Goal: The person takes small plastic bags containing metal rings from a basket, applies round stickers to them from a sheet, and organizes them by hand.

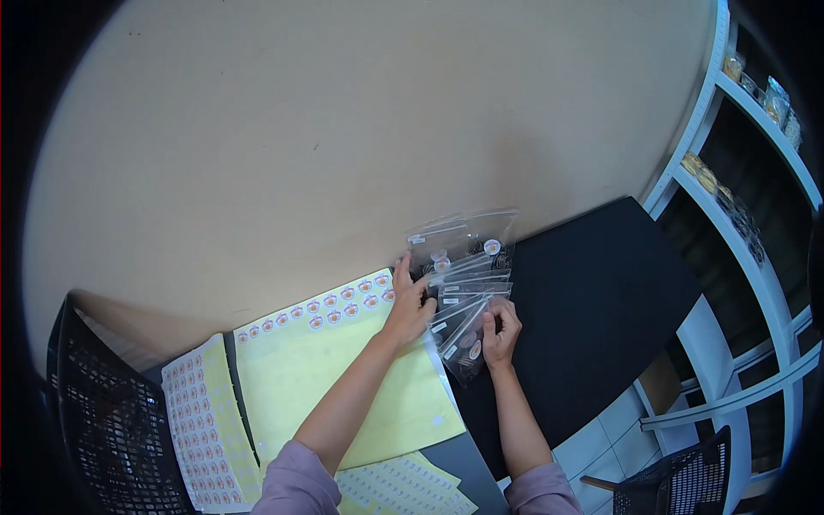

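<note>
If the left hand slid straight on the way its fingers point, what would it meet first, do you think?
The left hand points up and slightly right, so it would probably meet the fanned row of clear plastic zip bags first; its fingertips already seem to touch them.

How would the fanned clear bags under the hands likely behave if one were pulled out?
The clear bags look thin and glossy, so one would probably flex and feel light. They overlap in a fan, so neighbours may slide along with it. The left hand presses the stack and the right hand pinches a lower bag, likely steadying it.
</note>
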`<action>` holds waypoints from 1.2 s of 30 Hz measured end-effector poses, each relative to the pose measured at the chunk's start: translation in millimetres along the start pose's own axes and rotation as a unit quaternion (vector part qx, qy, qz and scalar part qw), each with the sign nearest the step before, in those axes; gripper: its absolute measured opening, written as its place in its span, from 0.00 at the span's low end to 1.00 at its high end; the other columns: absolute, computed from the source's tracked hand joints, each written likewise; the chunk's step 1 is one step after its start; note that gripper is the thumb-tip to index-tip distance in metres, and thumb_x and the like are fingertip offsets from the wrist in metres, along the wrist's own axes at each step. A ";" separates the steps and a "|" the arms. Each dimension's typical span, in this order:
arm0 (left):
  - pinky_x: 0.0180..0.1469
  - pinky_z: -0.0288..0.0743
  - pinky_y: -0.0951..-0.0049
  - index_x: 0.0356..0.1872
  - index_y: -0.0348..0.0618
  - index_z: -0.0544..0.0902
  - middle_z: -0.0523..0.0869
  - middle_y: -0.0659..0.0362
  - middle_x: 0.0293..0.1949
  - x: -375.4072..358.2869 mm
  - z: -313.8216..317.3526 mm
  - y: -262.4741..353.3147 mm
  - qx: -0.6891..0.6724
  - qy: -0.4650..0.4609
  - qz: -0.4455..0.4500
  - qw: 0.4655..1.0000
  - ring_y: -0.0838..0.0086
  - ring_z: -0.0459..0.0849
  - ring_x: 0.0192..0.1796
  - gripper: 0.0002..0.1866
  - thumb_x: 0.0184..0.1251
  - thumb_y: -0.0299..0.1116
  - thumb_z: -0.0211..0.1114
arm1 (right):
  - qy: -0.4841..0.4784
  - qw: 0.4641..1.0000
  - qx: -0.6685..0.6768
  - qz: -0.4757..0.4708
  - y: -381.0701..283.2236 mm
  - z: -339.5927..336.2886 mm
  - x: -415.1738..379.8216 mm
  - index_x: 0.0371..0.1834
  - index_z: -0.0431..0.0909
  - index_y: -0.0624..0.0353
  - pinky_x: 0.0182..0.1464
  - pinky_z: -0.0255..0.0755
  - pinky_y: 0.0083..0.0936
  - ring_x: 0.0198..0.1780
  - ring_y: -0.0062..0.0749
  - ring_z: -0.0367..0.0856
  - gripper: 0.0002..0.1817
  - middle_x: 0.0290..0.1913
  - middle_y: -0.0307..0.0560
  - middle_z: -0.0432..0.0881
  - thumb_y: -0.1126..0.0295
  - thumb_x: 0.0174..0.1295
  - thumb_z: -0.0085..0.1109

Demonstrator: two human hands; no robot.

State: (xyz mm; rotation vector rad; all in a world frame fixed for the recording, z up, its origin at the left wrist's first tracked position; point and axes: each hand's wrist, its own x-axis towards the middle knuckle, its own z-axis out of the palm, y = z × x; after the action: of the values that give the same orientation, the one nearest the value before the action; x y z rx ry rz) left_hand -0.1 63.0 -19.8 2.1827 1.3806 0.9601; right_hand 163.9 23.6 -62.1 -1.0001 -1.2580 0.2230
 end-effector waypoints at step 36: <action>0.54 0.61 0.68 0.52 0.34 0.57 0.61 0.48 0.51 12.3 0.0 -1.8 -0.239 0.167 -0.093 0.952 0.63 0.63 0.55 0.22 0.60 0.32 0.51 | 0.018 0.999 -0.028 0.010 18.6 29.5 27.4 0.17 0.65 0.63 0.25 0.60 0.22 0.22 0.29 0.67 0.16 0.21 0.44 0.68 0.63 0.51 0.57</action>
State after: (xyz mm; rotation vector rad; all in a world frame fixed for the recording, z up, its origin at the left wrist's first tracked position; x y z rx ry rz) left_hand 2.2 74.8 -16.8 1.5563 1.2915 1.4605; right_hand 154.8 66.8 -57.9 -1.0616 -1.2275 0.1852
